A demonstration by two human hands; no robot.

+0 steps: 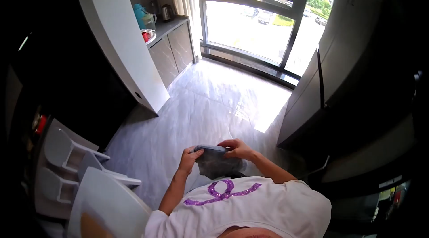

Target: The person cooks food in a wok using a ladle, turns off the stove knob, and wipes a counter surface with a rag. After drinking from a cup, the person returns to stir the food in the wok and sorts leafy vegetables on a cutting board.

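A dark grey, soft-looking cloth (219, 163) hangs in front of my waist, its upper edge folded over and lighter, bluish grey. Gripping its left upper corner is my left hand (189, 157), thumb on top and fingers wrapped under. My right hand (237, 148) holds the right end of the same edge, fingers bent over it. The cloth's lower part drops toward my white shirt (263, 202), which has a purple sequin pattern. What kind of cloth it is cannot be made out.
Pale marble-look floor (192, 108) stretches to a large window (250, 28). Left are a white wall end (120, 50), a counter cabinet (172, 52) with a kettle (167, 13), white chairs (60, 148) and a white table (107, 198). A tall grey cabinet (308, 90) stands right.
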